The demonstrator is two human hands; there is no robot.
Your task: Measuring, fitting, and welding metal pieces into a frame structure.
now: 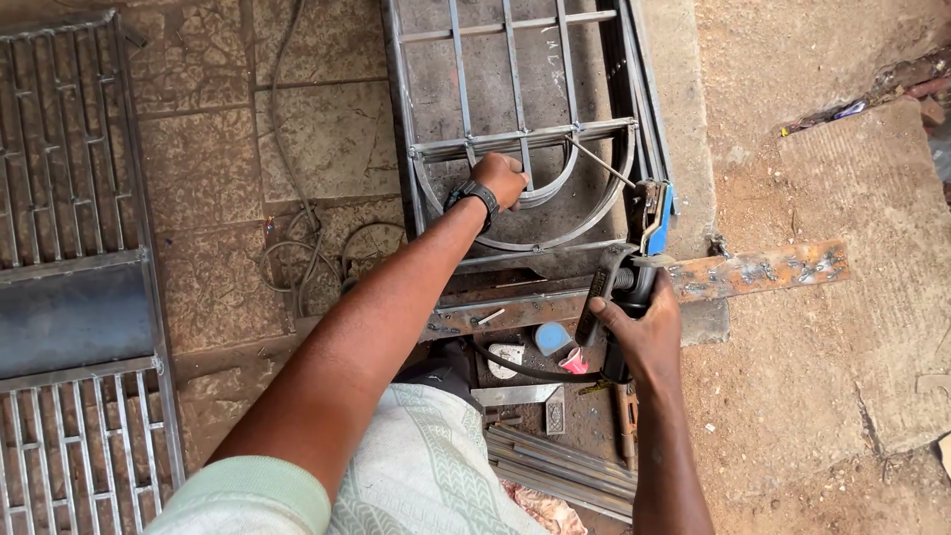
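Your left hand [500, 178] grips a curved bar of the metal grille [525, 129] at frame centre. Your right hand [644, 332] clenches the welding holder [634, 282], rod [599, 163] touching an unwelded joint.

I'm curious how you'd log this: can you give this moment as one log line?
left hand: gripping curved bar of metal grille frame | right hand: holding black tool handle | electrode rod: tip at frame

Metal grille [74, 258] left — coiled cable [297, 253], rusty bar [763, 269].
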